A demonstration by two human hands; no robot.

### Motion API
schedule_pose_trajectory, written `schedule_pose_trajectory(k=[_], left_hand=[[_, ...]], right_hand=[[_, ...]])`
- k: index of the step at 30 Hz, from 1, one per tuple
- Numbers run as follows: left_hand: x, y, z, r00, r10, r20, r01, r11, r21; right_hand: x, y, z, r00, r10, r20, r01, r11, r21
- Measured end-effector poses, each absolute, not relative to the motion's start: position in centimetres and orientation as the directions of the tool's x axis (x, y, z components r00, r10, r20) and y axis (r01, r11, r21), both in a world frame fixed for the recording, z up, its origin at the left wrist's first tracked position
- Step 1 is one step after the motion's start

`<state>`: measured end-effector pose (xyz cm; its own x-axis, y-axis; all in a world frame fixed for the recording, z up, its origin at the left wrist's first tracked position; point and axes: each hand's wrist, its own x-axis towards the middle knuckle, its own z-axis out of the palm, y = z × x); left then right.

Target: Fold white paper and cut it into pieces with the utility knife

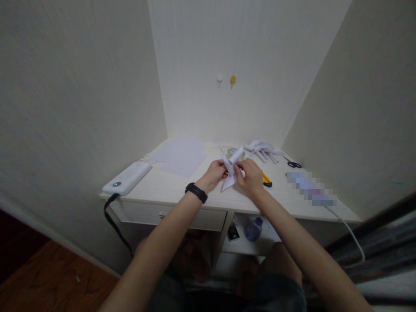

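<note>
**Both hands pinch a folded paper piece over the desk**

Forearms reach in from below; the left hand (214, 173), a black band at its wrist, and the right hand (249, 175) close their fingertips on a white folded paper piece (231, 169), a creased, pointed shape held just above the pale desk (182, 193); behind the piece lies a heap of similar folded papers (262, 149); left of it a flat sheet (182, 157); farther left a smooth white power bank (127, 178); right, black scissors (293, 164).
</note>
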<state>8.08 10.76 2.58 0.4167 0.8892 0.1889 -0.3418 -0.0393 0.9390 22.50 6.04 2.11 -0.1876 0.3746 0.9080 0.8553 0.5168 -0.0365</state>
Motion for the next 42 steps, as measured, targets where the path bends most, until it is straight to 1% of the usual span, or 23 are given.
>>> schedule_pose_trajectory(k=[4, 8, 13, 16, 20, 26, 31, 35, 38, 40, 42], left_hand=[[8.14, 10.53, 2.79, 0.459, 0.863, 0.212, -0.348, -0.045, 0.936], [8.22, 10.55, 2.72, 0.464, 0.858, 0.223, -0.325, -0.069, 0.943], [8.07, 10.55, 2.87, 0.407, 0.887, 0.219, -0.293, -0.101, 0.951], [8.0, 10.53, 3.02, 0.367, 0.907, 0.206, -0.287, -0.101, 0.953], [8.03, 10.65, 2.93, 0.356, 0.91, 0.215, -0.283, -0.114, 0.952], [8.31, 10.67, 2.57, 0.437, 0.875, 0.209, -0.283, -0.087, 0.955], [8.34, 10.45, 2.52, 0.476, 0.85, 0.225, -0.282, -0.095, 0.955], [8.29, 10.52, 2.44, 0.428, 0.86, 0.278, -0.28, -0.166, 0.946], [8.29, 10.55, 2.4, 0.376, 0.881, 0.287, -0.248, -0.203, 0.947], [8.27, 10.55, 2.39, 0.364, 0.881, 0.302, -0.24, -0.224, 0.945], [8.2, 10.58, 2.42, 0.357, 0.874, 0.329, -0.255, -0.248, 0.935]], right_hand=[[22.56, 6.18, 1.88, -0.162, 0.374, 0.913, 0.859, 0.509, -0.056], [22.45, 6.13, 1.86, -0.157, 0.391, 0.907, 0.875, 0.481, -0.055], [22.22, 5.99, 2.04, -0.195, 0.394, 0.898, 0.898, 0.44, 0.003], [22.16, 5.98, 2.04, -0.191, 0.41, 0.892, 0.909, 0.418, 0.003], [22.15, 5.99, 2.0, -0.195, 0.403, 0.894, 0.9, 0.436, 0.0], [22.2, 6.06, 1.97, -0.208, 0.378, 0.902, 0.916, 0.399, 0.044], [22.21, 5.99, 2.0, -0.239, 0.37, 0.898, 0.907, 0.415, 0.07], [22.16, 5.9, 2.01, -0.225, 0.37, 0.901, 0.901, 0.432, 0.048], [22.12, 5.85, 1.92, -0.22, 0.379, 0.899, 0.892, 0.451, 0.028], [22.17, 5.85, 1.82, -0.199, 0.398, 0.896, 0.887, 0.462, -0.008], [22.31, 5.88, 1.74, -0.149, 0.42, 0.895, 0.876, 0.476, -0.078]])
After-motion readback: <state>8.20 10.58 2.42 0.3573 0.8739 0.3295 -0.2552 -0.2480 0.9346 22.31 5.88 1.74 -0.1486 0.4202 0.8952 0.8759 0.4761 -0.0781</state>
